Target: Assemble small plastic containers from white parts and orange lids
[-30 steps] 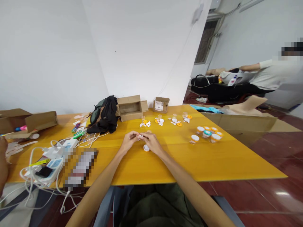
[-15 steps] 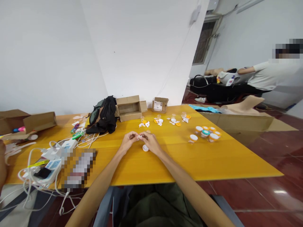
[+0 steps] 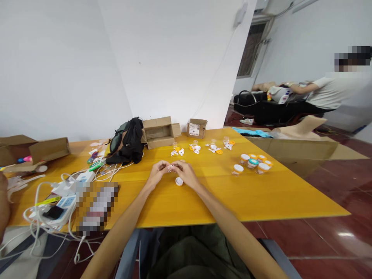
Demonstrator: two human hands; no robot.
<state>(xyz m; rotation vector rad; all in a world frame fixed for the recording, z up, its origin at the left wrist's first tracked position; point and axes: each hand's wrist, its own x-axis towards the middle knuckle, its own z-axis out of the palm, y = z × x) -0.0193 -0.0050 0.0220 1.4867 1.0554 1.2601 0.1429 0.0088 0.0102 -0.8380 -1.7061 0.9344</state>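
Note:
My left hand (image 3: 158, 171) and my right hand (image 3: 184, 173) meet over the table, fingertips pinched together on a small white plastic piece (image 3: 170, 168). Its exact shape is mostly covered by the fingers. Just below the hands, on the tabletop, lies a round white cap (image 3: 179, 181) with its hollow side up. Partly hidden behind my right hand is a small pale round item (image 3: 182, 160). Farther back sit groups of small white parts (image 3: 180, 152), orange rings (image 3: 219, 152) and clear cups (image 3: 213, 142).
Several lidded clear jars (image 3: 238, 169) stand at the right. Cardboard boxes (image 3: 159, 133) and a black bag (image 3: 130, 141) line the back. Power strips (image 3: 65, 203), white cables and a phone (image 3: 99, 207) occupy the left. A person (image 3: 331, 93) sits beyond the table; another's arm (image 3: 3, 205) shows at far left.
The small white piece has been turned slightly between my fingertips; both hands stay in nearly the same place. The person at the far right has shifted their arm.

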